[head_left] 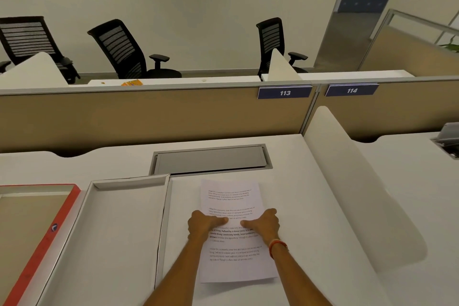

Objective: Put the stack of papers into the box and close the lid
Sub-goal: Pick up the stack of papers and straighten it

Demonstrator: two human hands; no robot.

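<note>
A wide white surface (323,206) is seen, bounded at its far edge by a tan partition (149,117) and at its right edge by a low white divider (347,181); a grey cable hatch (211,160) is set into it near the far edge. Toward the left edge an upturned red-rimmed lid (37,231) is lying, and just beside it, nearer the middle, the open white box (119,231) is seen, with nothing visible in it. The stack of papers (233,263) is lying flat on the surface just right of the box, toward the near edge, printed side up; how many sheets it holds cannot be told. The left hand (205,225) is laid open on the stack at its left margin, fingers flat; the right hand (265,222) is laid open at the right margin, thumb pointing inward. Nothing is gripped yet. The step in hand is judged to be the gathering of the stack. It would be done well if the sheets were squared between both hands first, fingers slid under the long edges, and the stack lifted level, then carried left over the box wall and lowered flat, so no sheet is fanned or caught on the rim.
</note>
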